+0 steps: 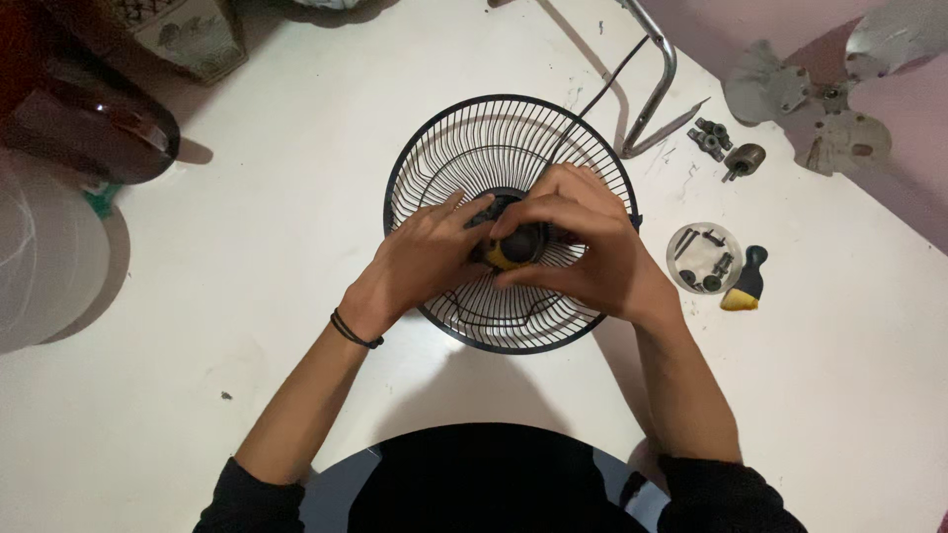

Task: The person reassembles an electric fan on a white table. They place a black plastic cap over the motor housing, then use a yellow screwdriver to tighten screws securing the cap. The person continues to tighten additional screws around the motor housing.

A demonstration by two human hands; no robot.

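Head view is showing a yellow-and-black screwdriver handle (pixel 509 247) at the hub of the black fan grille (pixel 444 138), mid-table; left hand (pixel 427 259) and right hand (pixel 583 247) are both gripping it, apparently turning a hub screw. Small dish of screws (pixel 703 257) is lying toward the right edge.

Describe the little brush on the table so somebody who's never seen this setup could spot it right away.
Start at the black wire fan guard in the middle of the white table. Just to its right sits a small round dish of screws; the brush lies against the dish's right side. It alone has a dark handle and yellow bristles; its neighbours are grey metal parts.
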